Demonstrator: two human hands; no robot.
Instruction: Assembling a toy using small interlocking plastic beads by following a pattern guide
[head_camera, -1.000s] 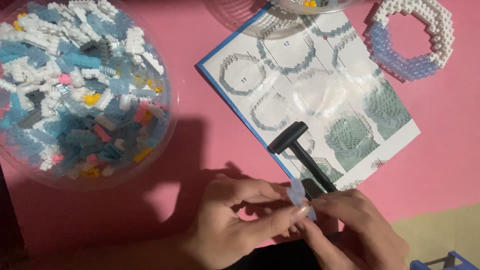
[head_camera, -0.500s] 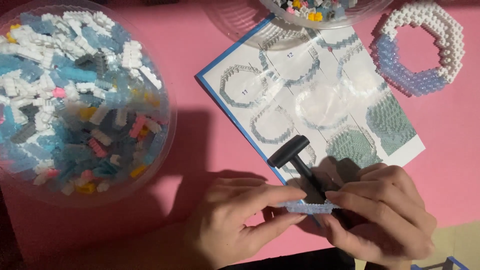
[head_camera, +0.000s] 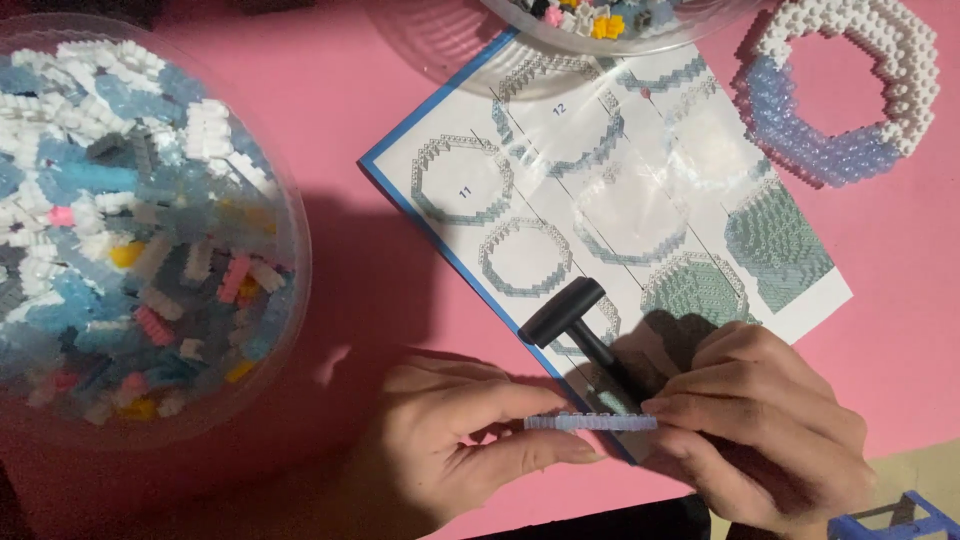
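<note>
Both hands have drawn closer together since a second ago, and the pale blue strip of small bricks (head_camera: 590, 421), which stood on end then, now lies flat and level between them. It sits just below the lower corner of the instruction sheet (head_camera: 600, 200), partly over the edge of that sheet. The left hand (head_camera: 450, 440) pinches the left end of the strip between thumb and fingers; the right hand (head_camera: 760, 420) closes its fingertips on the right end, so both grips are shut on the same strip.

A small black hammer (head_camera: 580, 325) rests on the lower part of the sheet, its handle running down behind the strip. Left of the sheet stands a clear tub of loose bricks (head_camera: 130, 230), mostly white and blue. At the upper right of the sheet lies a finished ring of white and pale blue bricks (head_camera: 840, 90) on the pink counter (head_camera: 380, 120).

I think the strip could bend and snap apart in the middle if the two hands press unevenly, because it is thin and held only at its ends. Loosened bricks could then scatter on the counter.
</note>
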